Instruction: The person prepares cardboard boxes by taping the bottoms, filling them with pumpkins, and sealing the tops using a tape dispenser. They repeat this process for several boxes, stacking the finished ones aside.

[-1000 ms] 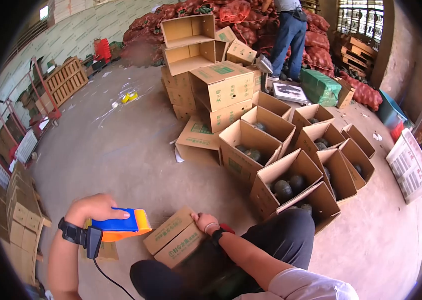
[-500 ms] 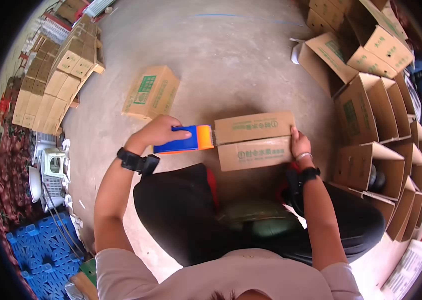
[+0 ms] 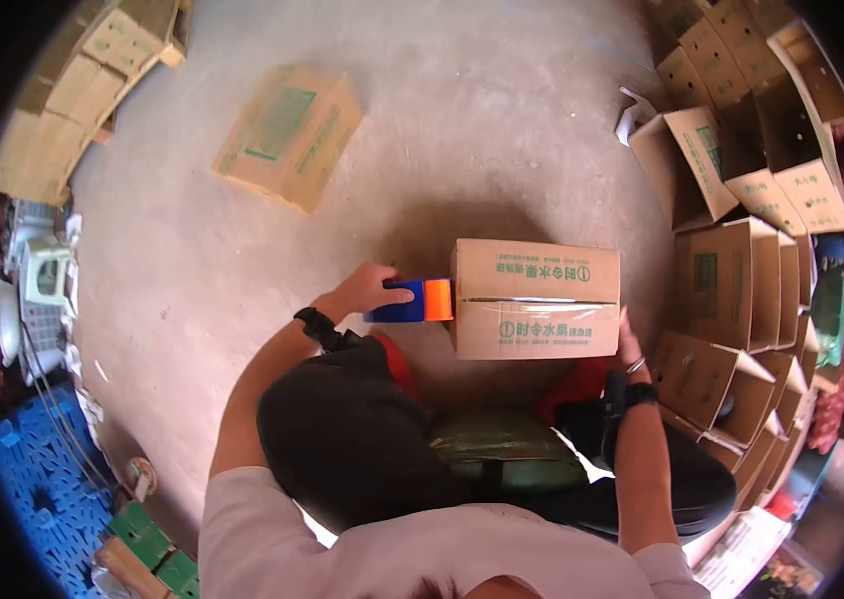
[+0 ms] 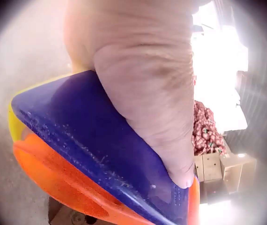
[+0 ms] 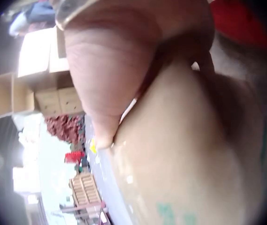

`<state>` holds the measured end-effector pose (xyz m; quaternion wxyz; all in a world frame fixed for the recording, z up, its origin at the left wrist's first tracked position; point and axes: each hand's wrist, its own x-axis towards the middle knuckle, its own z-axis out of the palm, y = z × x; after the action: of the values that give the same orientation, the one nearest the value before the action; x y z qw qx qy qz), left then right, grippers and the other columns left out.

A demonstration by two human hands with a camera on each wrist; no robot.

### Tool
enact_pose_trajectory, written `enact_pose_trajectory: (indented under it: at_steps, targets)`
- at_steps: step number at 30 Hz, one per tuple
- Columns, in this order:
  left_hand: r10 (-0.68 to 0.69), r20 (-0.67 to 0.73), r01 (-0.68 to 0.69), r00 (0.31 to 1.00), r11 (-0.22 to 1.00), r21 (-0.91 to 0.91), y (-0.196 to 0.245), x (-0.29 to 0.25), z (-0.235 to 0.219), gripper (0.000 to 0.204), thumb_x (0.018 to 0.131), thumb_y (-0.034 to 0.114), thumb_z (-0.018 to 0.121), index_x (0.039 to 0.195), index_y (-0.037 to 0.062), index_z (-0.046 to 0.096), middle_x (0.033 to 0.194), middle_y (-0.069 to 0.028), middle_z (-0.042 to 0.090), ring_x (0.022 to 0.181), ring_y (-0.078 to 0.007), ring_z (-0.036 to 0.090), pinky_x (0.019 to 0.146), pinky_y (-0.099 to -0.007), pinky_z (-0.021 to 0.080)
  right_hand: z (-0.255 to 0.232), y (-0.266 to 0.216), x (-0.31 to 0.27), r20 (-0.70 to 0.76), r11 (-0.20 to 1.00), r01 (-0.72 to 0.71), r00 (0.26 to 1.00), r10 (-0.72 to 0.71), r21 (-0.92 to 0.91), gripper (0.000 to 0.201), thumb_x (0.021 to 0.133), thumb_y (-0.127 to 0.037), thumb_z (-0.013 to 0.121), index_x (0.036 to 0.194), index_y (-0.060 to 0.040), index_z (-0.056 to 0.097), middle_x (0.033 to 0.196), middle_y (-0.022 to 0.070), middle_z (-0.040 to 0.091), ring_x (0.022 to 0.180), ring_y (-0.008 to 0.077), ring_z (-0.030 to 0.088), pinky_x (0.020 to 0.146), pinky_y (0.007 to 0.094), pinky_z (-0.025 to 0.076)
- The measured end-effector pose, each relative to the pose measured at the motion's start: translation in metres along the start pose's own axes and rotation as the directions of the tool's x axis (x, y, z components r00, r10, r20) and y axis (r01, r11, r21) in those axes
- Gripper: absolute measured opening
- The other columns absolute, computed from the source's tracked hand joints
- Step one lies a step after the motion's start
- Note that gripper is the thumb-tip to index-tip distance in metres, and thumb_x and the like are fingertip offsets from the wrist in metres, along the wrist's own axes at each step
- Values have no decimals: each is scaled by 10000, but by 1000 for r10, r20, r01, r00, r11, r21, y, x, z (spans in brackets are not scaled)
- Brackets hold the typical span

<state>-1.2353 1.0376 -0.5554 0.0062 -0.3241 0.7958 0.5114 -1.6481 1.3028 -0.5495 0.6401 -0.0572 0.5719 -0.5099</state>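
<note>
In the head view a closed carton [image 3: 537, 334] with green print lies before the person's knees, a shiny strip of tape along its middle seam. The left hand [image 3: 370, 290] grips a blue and orange tape dispenser [image 3: 410, 300], whose orange end is at the carton's left side. The left wrist view shows the thumb laid over the blue body [image 4: 100, 136]. At the carton's right end the right hand [image 3: 629, 344] holds the edge; in the right wrist view its thumb [image 5: 107, 103] lies along the cardboard [image 5: 171, 140], fingers on the other side.
Another closed carton [image 3: 292, 135] lies on the floor [image 3: 462, 110] further ahead. Open cartons [image 3: 722, 270] crowd the right side, and stacked cartons [image 3: 102, 75] stand at the upper left. A blue plastic pallet [image 3: 42, 489] lies at the lower left.
The head view has tilted down from the room to the lap. The carton's seam has turned roughly level, and the dispenser's orange end remains close to its left side, both hands still holding.
</note>
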Motion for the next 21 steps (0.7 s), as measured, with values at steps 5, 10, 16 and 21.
enact_pose_trajectory:
  at_steps: [5,10,16,21]
  targets:
    - [-101,15,102,995,992,-68,-15,10,4,509,697,468,655,907,5,640,798,-187,628,748,-298,615,677,-351,470,15,27,18,-167,950,67,978,-123,-306,555,880,-500,360,1175,-47,485,1122,79,558,1005,210,537,875,336,425]
    - [-40,74,36,996,998,56,-29,22,9,546,679,515,650,988,65,645,889,-182,637,854,-301,611,768,-387,467,22,26,28,-155,922,-24,987,-39,-387,472,862,-444,401,1101,-56,523,1082,85,570,971,221,546,853,353,431]
    - [-273,303,346,913,912,-221,-9,60,-47,562,761,554,560,939,29,651,839,-137,649,775,-231,617,724,-331,471,16,12,9,-105,776,-278,958,266,-566,373,840,-377,450,1013,-68,568,1034,93,584,929,234,557,828,374,439]
    - [-415,429,593,803,633,-498,-33,92,-40,564,811,549,516,906,7,644,811,-81,643,653,-149,600,615,-283,484,53,-18,-36,12,-170,167,748,664,-971,294,822,-321,491,939,-77,606,994,99,596,895,244,565,806,391,445]
